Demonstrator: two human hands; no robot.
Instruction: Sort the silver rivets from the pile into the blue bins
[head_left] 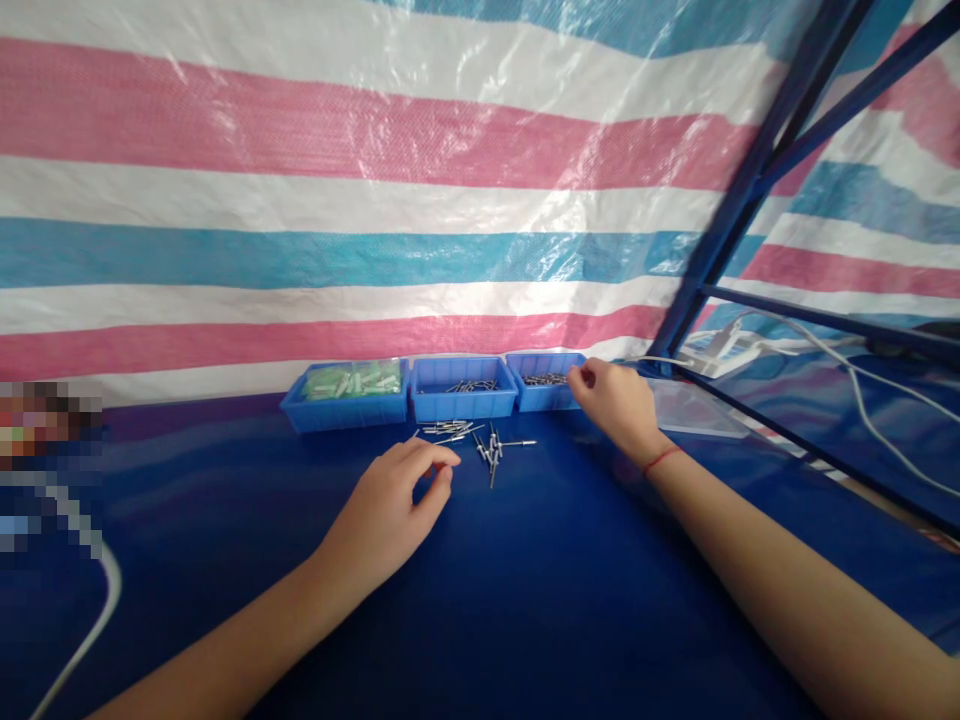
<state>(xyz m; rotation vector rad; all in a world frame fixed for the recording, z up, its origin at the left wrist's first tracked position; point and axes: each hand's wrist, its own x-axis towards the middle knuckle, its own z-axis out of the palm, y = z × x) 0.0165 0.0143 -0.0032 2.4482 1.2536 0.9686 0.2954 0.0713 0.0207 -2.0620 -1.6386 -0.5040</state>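
Note:
Silver blind rivets (491,450) lie in two loose groups on the blue table, in front of the bins. Just left of and nearer than them rests my left hand (397,495), its fingers bent and the thumb a little apart from the index finger, with nothing visible between them. My right hand (619,400) is at the right edge of the right blue bin (551,397), fingers curled together; what they may hold is hidden. More small metal pieces (545,379) lie inside that bin. The middle blue bin (463,404) also contains rivets.
At the left of the row, a blue bin (349,412) holds green-and-white pieces (352,380). A striped plastic sheet (375,255) hangs behind. Dark blue metal bars (720,230) rise at right, near a white power strip (720,345). A white cable (109,590) runs at left.

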